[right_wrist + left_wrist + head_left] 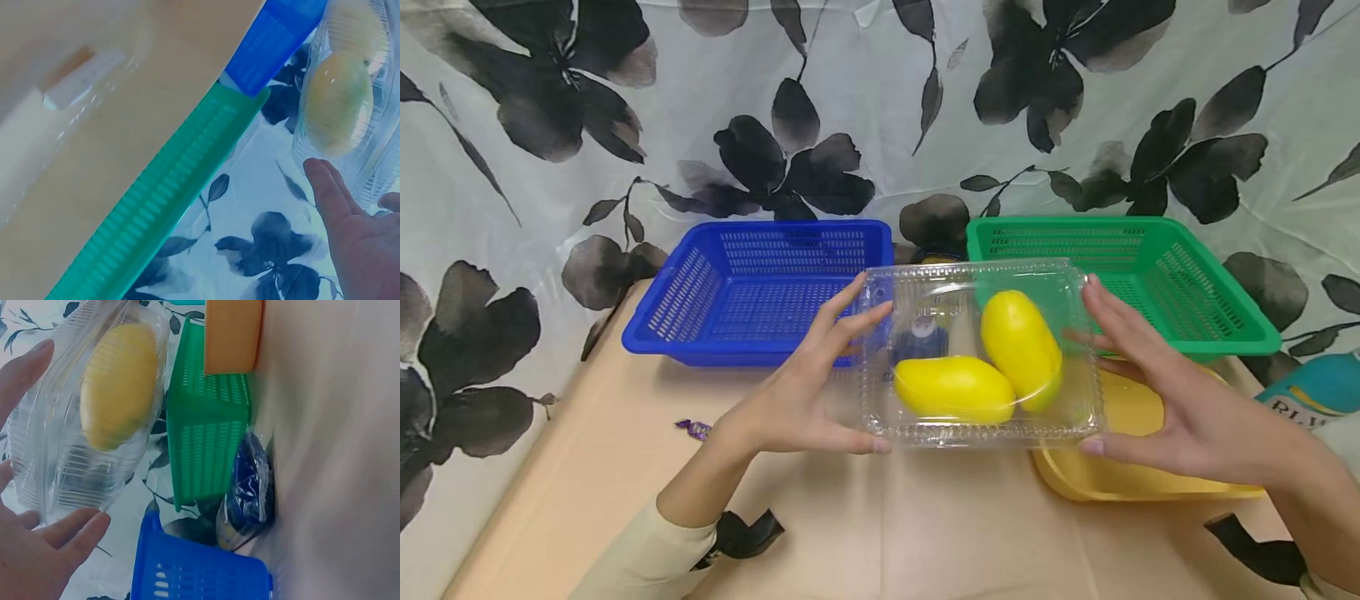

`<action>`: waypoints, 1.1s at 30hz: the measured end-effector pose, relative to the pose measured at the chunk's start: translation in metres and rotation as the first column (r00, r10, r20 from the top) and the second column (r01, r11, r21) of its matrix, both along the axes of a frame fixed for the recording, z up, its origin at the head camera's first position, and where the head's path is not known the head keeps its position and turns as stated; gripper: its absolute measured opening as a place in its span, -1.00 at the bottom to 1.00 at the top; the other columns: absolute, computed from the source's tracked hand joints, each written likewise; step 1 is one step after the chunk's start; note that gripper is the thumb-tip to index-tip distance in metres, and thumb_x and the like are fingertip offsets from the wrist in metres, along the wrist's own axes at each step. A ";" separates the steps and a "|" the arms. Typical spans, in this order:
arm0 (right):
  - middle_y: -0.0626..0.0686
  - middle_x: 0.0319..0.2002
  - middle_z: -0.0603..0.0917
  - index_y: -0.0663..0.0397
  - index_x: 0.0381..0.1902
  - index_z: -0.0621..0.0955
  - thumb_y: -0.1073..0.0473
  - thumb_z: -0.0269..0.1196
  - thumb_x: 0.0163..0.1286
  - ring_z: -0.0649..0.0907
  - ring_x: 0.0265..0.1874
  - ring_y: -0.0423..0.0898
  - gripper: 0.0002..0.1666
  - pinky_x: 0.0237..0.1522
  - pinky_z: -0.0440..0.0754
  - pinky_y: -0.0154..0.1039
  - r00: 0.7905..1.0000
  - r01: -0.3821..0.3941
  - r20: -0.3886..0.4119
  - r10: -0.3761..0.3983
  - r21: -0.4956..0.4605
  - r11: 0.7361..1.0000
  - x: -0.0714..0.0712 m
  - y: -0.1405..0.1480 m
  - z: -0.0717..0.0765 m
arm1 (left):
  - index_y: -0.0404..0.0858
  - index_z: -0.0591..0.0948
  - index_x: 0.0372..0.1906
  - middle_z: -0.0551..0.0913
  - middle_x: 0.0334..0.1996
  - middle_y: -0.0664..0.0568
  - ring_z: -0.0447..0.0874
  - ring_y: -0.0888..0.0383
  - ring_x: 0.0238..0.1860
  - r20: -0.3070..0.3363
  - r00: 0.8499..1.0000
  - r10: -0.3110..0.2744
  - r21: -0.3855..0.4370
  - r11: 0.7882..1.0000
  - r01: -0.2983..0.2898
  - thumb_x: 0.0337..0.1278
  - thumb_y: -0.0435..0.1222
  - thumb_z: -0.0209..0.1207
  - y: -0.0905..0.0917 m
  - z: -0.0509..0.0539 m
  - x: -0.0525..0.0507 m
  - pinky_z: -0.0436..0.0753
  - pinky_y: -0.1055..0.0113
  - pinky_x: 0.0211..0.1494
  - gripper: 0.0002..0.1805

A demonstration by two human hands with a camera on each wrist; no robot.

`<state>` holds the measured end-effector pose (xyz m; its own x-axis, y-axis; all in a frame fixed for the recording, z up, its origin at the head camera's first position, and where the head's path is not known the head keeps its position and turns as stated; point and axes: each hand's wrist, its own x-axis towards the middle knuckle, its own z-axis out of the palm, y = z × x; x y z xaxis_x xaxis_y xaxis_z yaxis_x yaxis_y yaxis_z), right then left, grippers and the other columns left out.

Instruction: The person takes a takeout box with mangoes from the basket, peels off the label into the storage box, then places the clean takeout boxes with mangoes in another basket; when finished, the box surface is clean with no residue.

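A clear plastic clamshell box (pixel 977 435) is held up above the table between both hands, its lid closed. Two yellow mangoes (pixel 955 390) lie inside, seen through the plastic. The left hand (pixel 805 400) grips the box's left side, thumb at the near edge and fingers along the far part. On the opposite side, the right hand (pixel 1180 400) holds it with thumb low and fingers spread higher up. From the left wrist, one mango (pixel 120 387) shows through the ribbed wall; from the right wrist, both appear behind the plastic.
Behind the box stand a blue basket (pixel 745 354) at left and a green basket (pixel 1217 346) at right. A yellow tub (pixel 1142 492) sits beneath the right hand, near a teal bottle (pixel 1326 375). A purple-wrapped candy (pixel 694 428) lies at left. Between the baskets is a dark blue packet (pixel 250 487).
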<state>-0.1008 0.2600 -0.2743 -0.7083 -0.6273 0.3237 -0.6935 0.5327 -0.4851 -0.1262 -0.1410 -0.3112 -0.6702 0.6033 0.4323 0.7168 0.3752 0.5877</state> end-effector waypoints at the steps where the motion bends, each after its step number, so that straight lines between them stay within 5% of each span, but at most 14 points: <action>1: 0.11 0.68 -0.17 0.05 0.69 -0.15 0.29 0.71 -0.16 0.33 0.44 -0.41 0.67 0.23 0.31 -0.66 1.000 -0.004 -0.008 0.004 -0.007 1.000 -0.002 0.001 0.001 | -0.01 0.10 0.64 -0.32 0.68 0.10 -0.03 -0.01 0.63 -0.003 1.000 -0.007 0.016 1.000 0.007 -0.40 -0.04 0.70 0.002 -0.001 -0.002 0.53 -0.06 0.38 0.40; 10: 0.01 0.68 -0.21 -0.13 0.69 -0.22 0.43 0.68 -0.18 0.31 0.42 -0.41 0.74 0.15 0.37 -0.70 0.997 0.065 0.032 -0.064 -0.051 0.997 -0.015 0.009 0.013 | 0.15 -0.04 0.67 -0.51 0.64 0.25 0.10 0.05 0.60 0.056 0.998 0.011 0.097 0.995 -0.017 -0.31 -0.13 0.68 0.024 -0.001 -0.021 0.46 0.09 0.44 0.43; 18: 0.06 0.68 -0.18 -0.09 0.69 -0.23 0.55 0.63 -0.18 0.33 0.43 -0.42 0.72 0.12 0.40 -0.70 0.999 0.051 -0.003 -0.051 -0.047 0.998 -0.027 0.020 0.019 | 0.15 -0.14 0.67 -0.41 0.66 0.24 0.27 -0.11 0.52 0.065 0.998 0.003 0.130 0.991 -0.011 -0.33 -0.14 0.69 0.039 0.006 -0.039 0.43 0.03 0.46 0.51; 23: -0.02 0.68 -0.19 -0.21 0.69 -0.21 0.58 0.57 -0.09 0.33 0.37 -0.49 0.66 0.08 0.38 -0.73 0.994 0.099 0.065 -0.093 -0.090 0.991 -0.045 0.037 0.014 | 0.17 -0.09 0.67 -0.36 0.66 0.21 0.34 -0.10 0.49 0.066 0.998 -0.007 0.148 0.989 -0.003 -0.29 -0.13 0.67 0.057 0.012 -0.062 0.42 0.04 0.47 0.45; 28: -0.18 0.67 -0.25 -0.39 0.68 -0.19 0.52 0.52 0.07 0.24 0.47 -0.40 0.55 0.13 0.28 -0.75 0.971 0.214 0.132 -0.199 -0.105 0.971 -0.058 0.052 0.007 | 0.31 -0.07 0.66 -0.36 0.65 0.30 0.30 -0.08 0.52 0.142 0.989 -0.031 0.172 0.985 0.006 -0.22 -0.12 0.65 0.077 0.015 -0.084 0.47 0.02 0.43 0.40; 30: -0.26 0.66 -0.28 -0.44 0.67 -0.20 0.48 0.50 0.13 0.13 0.60 -0.10 0.52 0.43 0.18 -0.54 0.957 0.267 0.147 -0.252 -0.096 0.959 -0.060 0.056 0.006 | 0.35 -0.07 0.65 -0.36 0.64 0.35 0.30 -0.04 0.53 0.190 0.981 -0.040 0.178 0.984 0.005 -0.20 -0.12 0.64 0.084 0.015 -0.090 0.53 0.05 0.38 0.38; 33: -0.38 0.63 -0.30 -0.53 0.64 -0.23 0.43 0.47 0.21 -0.04 0.59 0.38 0.47 0.58 -0.03 0.19 0.933 0.337 0.166 -0.319 -0.092 0.937 -0.065 0.061 0.006 | 0.35 -0.07 0.65 -0.36 0.64 0.39 0.33 0.03 0.50 0.225 0.974 -0.039 0.169 0.986 0.001 -0.16 -0.08 0.62 0.098 0.015 -0.099 0.61 0.13 0.30 0.35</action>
<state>-0.1656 0.3214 -0.2680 -0.9132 -0.3155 0.2578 -0.4060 0.6517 -0.6406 -0.2249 -0.0433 -0.2959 -0.7507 0.5499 0.3660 0.5639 0.2448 0.7887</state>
